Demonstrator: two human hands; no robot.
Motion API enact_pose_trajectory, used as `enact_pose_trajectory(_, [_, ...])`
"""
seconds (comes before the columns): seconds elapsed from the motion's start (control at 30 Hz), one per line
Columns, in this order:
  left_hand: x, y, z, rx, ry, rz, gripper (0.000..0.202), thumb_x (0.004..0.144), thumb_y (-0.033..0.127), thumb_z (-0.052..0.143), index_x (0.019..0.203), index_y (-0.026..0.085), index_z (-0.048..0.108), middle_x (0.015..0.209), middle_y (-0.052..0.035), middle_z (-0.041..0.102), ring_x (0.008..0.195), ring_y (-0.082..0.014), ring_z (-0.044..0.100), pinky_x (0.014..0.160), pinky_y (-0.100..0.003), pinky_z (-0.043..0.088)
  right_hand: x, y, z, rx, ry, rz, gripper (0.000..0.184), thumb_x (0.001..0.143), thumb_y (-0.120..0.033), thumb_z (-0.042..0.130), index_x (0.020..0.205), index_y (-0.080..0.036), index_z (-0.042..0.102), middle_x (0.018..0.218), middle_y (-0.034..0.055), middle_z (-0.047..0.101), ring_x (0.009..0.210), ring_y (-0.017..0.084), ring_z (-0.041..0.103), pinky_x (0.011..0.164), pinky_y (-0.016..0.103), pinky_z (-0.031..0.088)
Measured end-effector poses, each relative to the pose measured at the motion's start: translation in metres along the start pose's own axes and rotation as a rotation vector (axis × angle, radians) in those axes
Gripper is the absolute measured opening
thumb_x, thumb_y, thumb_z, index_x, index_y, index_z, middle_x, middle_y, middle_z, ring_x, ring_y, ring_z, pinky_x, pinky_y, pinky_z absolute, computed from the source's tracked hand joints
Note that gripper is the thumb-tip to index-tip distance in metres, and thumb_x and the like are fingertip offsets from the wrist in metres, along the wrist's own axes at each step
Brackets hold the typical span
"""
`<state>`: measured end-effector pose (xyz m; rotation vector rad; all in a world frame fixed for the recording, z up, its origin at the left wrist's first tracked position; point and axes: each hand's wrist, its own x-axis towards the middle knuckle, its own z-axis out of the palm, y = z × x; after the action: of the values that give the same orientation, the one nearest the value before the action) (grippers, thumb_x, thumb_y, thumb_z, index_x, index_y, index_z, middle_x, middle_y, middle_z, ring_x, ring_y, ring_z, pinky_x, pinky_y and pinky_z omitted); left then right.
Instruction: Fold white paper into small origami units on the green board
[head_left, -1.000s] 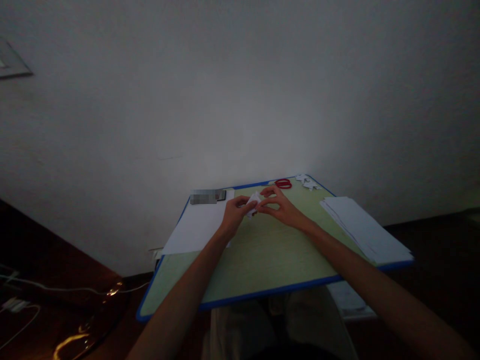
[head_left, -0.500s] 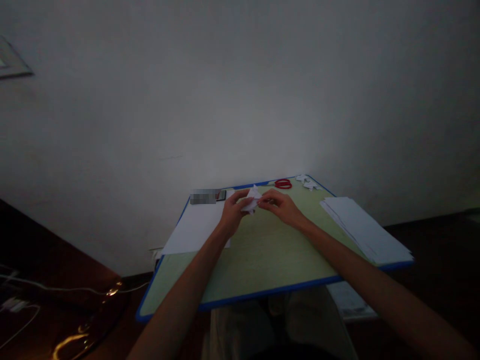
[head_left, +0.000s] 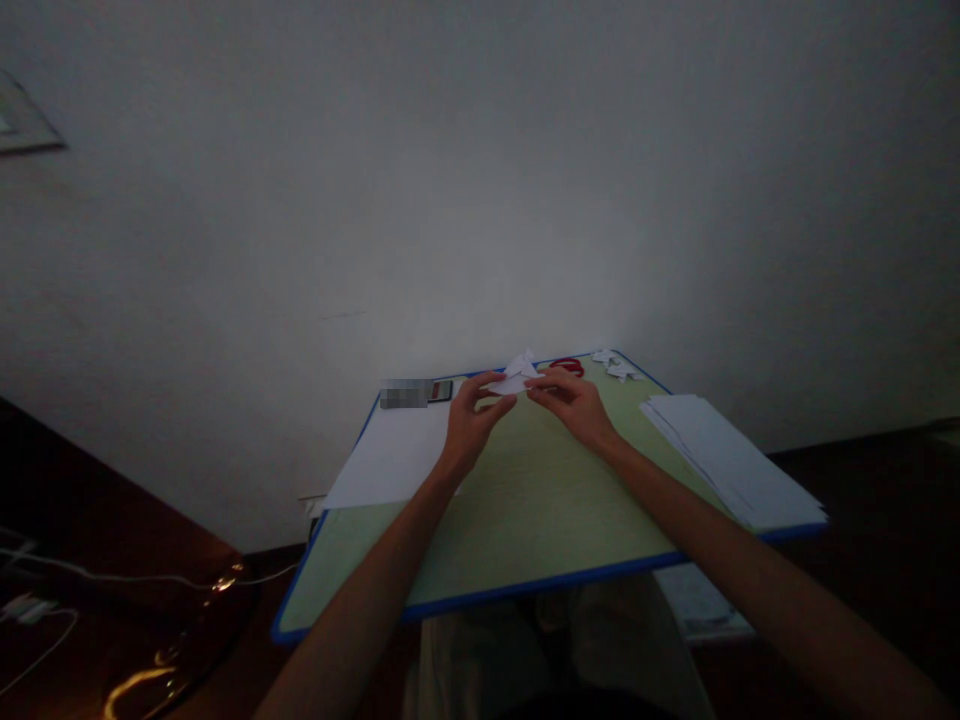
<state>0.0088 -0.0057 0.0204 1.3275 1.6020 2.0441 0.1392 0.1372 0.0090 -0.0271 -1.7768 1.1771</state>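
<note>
Between my hands, over the far middle of the table, is a small folded piece of white paper [head_left: 519, 372] with a pointed top. My left hand [head_left: 475, 412] pinches its left side, fingers on the far side and thumb nearer me. On the right side, my right hand [head_left: 570, 400] grips the paper's edge between thumb and fingertips. Just behind the right hand lie scissors with red handles [head_left: 568, 366], partly covered by that hand. Small folded white paper pieces [head_left: 616, 366] sit at the far right corner.
A stack of white paper [head_left: 731, 460] lies along the table's right side. White sheets [head_left: 390, 455] cover the left, with a dark-edged device [head_left: 441, 391], partly blurred out, behind them. The pale green table [head_left: 525, 520] has a blue rim and stands against a grey wall [head_left: 480, 180].
The folded paper has turned and shifted slightly up and to the right, showing a broader face. My right hand's fingers have moved from a close pinch to its right edge.
</note>
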Motion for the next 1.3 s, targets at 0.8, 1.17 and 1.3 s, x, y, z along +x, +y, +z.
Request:
enact_pose_trajectory(0.8, [0.001, -0.006, -0.003, 0.008, -0.061, -0.058, 0.028, 0.065, 0.030, 0.090, 0.091, 0.024, 0.082, 0.126, -0.0094, 0.063, 0.109, -0.0240, 0.064, 0.095, -0.042, 0.054, 0.000, 0.003, 0.005, 0.132, 0.035, 0.147, 0.033, 0.083, -0.048, 0.074, 0.104, -0.025, 0.061, 0.094, 0.0017, 0.071, 0.087, 0.018, 0.068, 0.076, 0.030, 0.053])
enact_pose_trajectory(1.17, [-0.006, 0.006, -0.002, 0.189, -0.192, 0.084, 0.039, 0.070, 0.032, 0.090, 0.107, 0.028, 0.079, 0.157, -0.0106, 0.034, 0.111, -0.0249, 0.062, 0.088, -0.043, 0.060, 0.000, 0.004, -0.001, 0.023, -0.061, 0.153, 0.020, 0.086, -0.036, 0.067, 0.099, -0.023, 0.076, 0.102, 0.0046, 0.076, 0.082, 0.018, 0.067, 0.075, 0.032, 0.052])
enact_pose_trajectory(1.3, [-0.007, 0.004, -0.004, 0.464, -0.174, 0.314, 0.039, 0.069, 0.029, 0.091, 0.107, 0.032, 0.079, 0.161, -0.0066, 0.027, 0.126, -0.0298, 0.052, 0.101, -0.050, 0.052, 0.001, 0.002, -0.001, 0.025, -0.010, 0.165, 0.021, 0.083, -0.035, 0.072, 0.098, -0.024, 0.080, 0.106, 0.0058, 0.078, 0.092, 0.021, 0.070, 0.083, 0.036, 0.054])
